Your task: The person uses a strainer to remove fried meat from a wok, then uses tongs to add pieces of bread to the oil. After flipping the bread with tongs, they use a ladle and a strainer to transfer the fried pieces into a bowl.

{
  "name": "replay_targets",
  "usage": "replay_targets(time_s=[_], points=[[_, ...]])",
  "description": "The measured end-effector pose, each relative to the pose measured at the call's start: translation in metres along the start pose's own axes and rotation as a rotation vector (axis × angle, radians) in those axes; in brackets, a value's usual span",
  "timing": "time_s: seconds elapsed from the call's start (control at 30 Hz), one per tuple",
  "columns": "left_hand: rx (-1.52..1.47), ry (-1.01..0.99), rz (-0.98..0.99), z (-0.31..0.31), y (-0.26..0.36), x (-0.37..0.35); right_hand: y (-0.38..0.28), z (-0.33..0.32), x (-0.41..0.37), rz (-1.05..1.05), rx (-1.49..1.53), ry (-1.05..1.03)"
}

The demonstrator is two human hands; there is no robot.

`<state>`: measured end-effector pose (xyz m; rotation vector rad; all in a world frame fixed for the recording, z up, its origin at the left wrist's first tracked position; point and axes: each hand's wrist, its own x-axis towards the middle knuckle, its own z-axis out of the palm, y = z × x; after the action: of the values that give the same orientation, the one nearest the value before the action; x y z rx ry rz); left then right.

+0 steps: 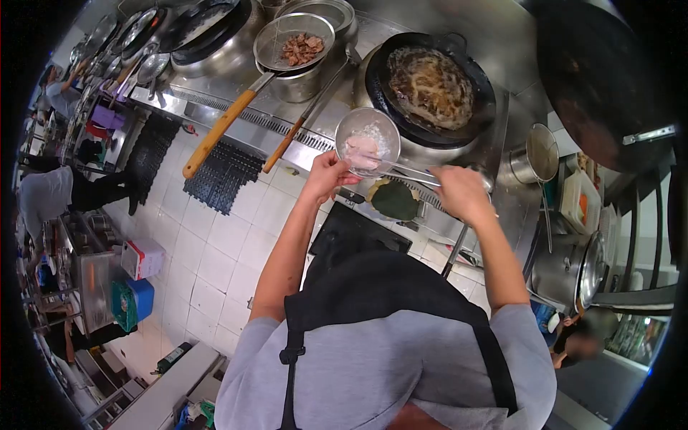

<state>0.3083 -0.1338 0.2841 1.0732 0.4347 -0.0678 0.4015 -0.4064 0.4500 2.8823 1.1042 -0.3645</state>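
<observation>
My left hand point(328, 177) grips the near-left rim of a small bowl point(389, 129), which is tilted beside the front of the stove. Inside the bowl lie pale pieces that look like raw meat point(362, 148) with white powder or paste on them. My right hand point(462, 193) is closed around long metal tongs point(408, 170), whose tips reach into the bowl at the pale pieces. Just beyond the bowl, a black wok point(473, 75) holds bubbling brown oil point(433, 89). A mesh strainer point(271, 43) with browned meat pieces point(302, 49) rests on a metal pot point(297, 86).
A wooden-handled utensil point(287, 140) lies across the stove's front edge. Right of the wok are a large dark pan point(602, 64), a saucepan point(527, 168) and a stockpot point(559, 269). Other people point(46, 193) stand at the left; black mats point(222, 175) cover some floor tiles.
</observation>
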Motion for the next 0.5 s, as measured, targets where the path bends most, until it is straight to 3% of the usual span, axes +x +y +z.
replay_targets(time_s=[0.2,0.27,0.37,0.5], points=[[-0.095,0.049,0.004,0.001,0.003,0.009,0.021,-0.019,-0.018,0.112,0.148,0.190],[-0.158,0.031,-0.009,0.004,0.006,0.007,0.054,-0.025,-0.017,0.173,0.272,0.302],[-0.225,0.005,-0.032,0.012,0.006,0.010,0.122,-0.007,0.002,0.313,0.225,0.361],[-0.290,-0.040,-0.037,0.013,0.005,0.014,0.184,0.034,0.035,0.561,0.154,0.282]])
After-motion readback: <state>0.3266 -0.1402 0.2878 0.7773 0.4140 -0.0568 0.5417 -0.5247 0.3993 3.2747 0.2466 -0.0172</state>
